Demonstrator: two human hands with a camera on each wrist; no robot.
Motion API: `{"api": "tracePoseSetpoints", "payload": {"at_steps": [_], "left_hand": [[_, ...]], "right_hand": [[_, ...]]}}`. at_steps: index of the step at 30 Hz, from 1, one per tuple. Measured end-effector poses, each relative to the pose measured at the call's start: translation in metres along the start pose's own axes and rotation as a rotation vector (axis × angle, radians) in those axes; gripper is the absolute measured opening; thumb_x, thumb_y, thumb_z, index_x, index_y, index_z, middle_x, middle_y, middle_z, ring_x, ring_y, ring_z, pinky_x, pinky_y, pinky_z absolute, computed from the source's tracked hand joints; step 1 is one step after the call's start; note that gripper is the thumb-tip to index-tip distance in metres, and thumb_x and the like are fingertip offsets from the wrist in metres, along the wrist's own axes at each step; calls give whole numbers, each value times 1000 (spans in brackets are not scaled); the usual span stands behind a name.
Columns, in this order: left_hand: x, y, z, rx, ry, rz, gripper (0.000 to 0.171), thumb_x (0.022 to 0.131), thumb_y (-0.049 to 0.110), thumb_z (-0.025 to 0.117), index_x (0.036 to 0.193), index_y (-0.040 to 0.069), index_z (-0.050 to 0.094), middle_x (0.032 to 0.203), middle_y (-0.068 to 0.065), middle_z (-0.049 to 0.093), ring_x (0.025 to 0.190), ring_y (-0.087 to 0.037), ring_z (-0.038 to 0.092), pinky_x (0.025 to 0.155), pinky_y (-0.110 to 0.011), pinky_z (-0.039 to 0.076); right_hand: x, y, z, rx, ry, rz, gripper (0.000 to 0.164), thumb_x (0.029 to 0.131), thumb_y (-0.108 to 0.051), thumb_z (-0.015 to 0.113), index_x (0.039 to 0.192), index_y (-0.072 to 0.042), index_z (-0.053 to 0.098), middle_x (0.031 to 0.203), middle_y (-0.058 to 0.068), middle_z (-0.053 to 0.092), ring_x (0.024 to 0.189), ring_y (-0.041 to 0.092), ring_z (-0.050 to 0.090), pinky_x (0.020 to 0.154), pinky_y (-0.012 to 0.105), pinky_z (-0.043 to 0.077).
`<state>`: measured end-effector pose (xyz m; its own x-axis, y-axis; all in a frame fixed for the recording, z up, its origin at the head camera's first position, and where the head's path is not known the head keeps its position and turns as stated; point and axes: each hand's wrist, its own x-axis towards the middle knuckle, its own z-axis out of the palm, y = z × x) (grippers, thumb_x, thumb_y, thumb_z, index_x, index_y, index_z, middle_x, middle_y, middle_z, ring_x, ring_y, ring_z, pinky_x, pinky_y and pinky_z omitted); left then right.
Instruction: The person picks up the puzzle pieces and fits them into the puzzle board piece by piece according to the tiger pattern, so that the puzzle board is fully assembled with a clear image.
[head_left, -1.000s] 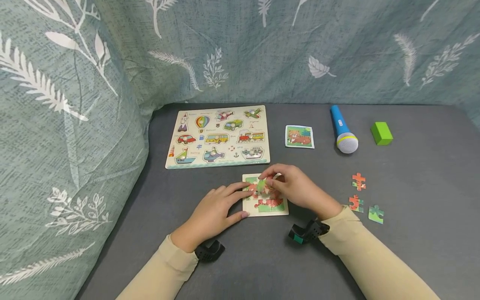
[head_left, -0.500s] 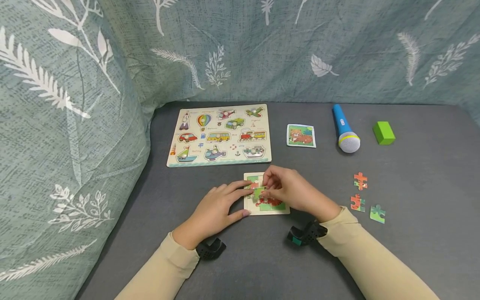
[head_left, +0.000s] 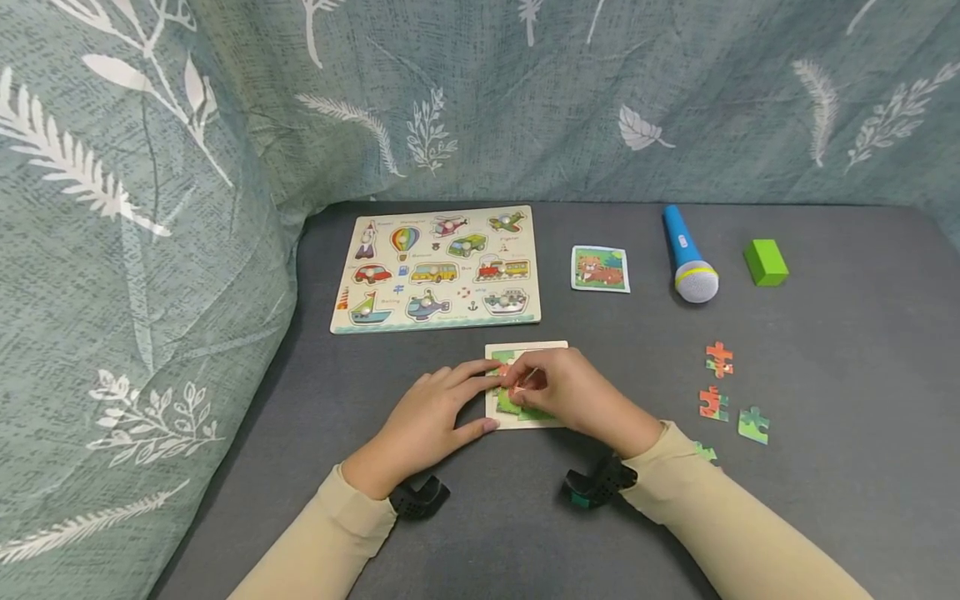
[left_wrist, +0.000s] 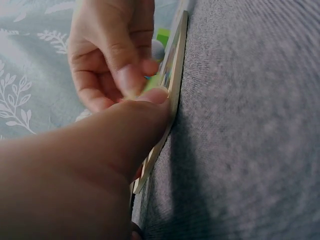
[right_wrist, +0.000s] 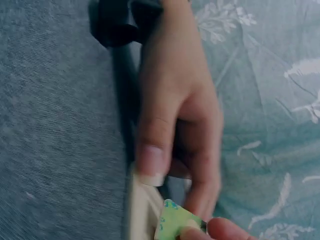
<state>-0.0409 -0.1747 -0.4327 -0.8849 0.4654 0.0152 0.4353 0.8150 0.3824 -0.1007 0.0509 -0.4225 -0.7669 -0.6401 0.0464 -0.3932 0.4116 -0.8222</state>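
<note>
A small square jigsaw board (head_left: 540, 344) with a pale wooden rim lies in front of me. My left hand (head_left: 426, 425) rests at its left side, fingertips over the edge and thumb at the near-left corner. Between thumb and fingers, my right hand (head_left: 570, 385) pinches a green puzzle piece (right_wrist: 172, 220) low over the board's left part. In the left wrist view, the right hand (left_wrist: 112, 55) is close beyond my left thumb (left_wrist: 135, 115). Green and red tiger pieces fill part of the board, mostly covered by the right hand.
Loose puzzle pieces (head_left: 712, 403) lie right of the right hand, one partly behind the sleeve. At the back are a wooden vehicle peg puzzle (head_left: 465, 317), a tiger picture card (head_left: 600, 269), a blue toy microphone (head_left: 681, 240) and a green block (head_left: 766, 263).
My right hand has moved the pinched piece from the board's upper middle down to its lower left. The left hand has stayed in place. Another loose piece now shows beside the right sleeve.
</note>
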Motion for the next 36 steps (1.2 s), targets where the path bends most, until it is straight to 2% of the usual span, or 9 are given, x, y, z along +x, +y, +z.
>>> {"api": "tracePoseSetpoints", "payload": {"at_steps": [2,5,8,14,17,21,27,34,36], "left_hand": [[0,0,1,1,3,-1,61,97,40,77,151,18,59,160,-1,47,132,-30,56,106,-54,44],[1,0,1,-1,8,-2,61,97,40,77,150,16,59,160,0,47,130,-30,57,106,-54,44],[1,0,1,2,12,-2,61,96,40,78,150,15,60,159,-1,48,130,-30,57,106,-54,44],[0,0,0,6,4,-4,63,97,40,77,152,17,57,161,0,46,132,-29,56,107,-54,44],[0,1,0,6,-5,-3,63,98,40,76,153,18,56,161,-1,46,133,-29,55,107,-54,44],[1,1,0,7,-12,-4,63,98,39,76,154,18,56,161,-1,45,133,-30,55,107,-55,44],[1,1,0,5,-16,-4,63,98,39,76,154,18,56,161,-2,45,134,-30,55,107,-55,44],[0,0,0,2,-11,-3,63,98,39,76,154,18,56,162,0,45,134,-30,54,107,-55,43],[0,0,0,4,-10,-1,63,98,39,76,154,19,56,162,0,45,134,-30,55,107,-55,43]], "right_hand": [[0,0,3,-32,0,-19,15,87,0,84,95,-7,74,86,-3,72,78,4,65,72,25,55],[0,0,7,-66,-3,-48,17,86,-1,85,96,-8,74,86,-4,71,79,5,64,72,26,54],[0,0,8,-144,4,-124,18,85,-3,87,95,-9,74,91,-4,68,81,8,64,73,26,54],[-3,-2,2,-382,25,-213,15,83,-10,91,90,-12,79,89,-4,65,80,11,66,71,28,55],[-6,-4,-4,-493,-10,-243,10,83,-11,91,89,-14,83,85,-5,65,76,10,63,65,26,52],[-8,-4,-7,-581,-61,-298,13,86,-11,88,98,-16,85,90,-3,65,76,11,61,62,24,49],[-9,-3,-6,-625,-34,-312,13,88,-14,88,99,-21,86,90,-3,62,71,9,56,57,23,45],[-7,0,0,-508,0,-205,9,85,-19,90,91,-18,84,87,-7,63,66,5,57,57,23,46],[-8,0,0,-522,7,-196,8,85,-20,91,90,-18,84,85,-8,62,66,5,57,57,23,46]]}}
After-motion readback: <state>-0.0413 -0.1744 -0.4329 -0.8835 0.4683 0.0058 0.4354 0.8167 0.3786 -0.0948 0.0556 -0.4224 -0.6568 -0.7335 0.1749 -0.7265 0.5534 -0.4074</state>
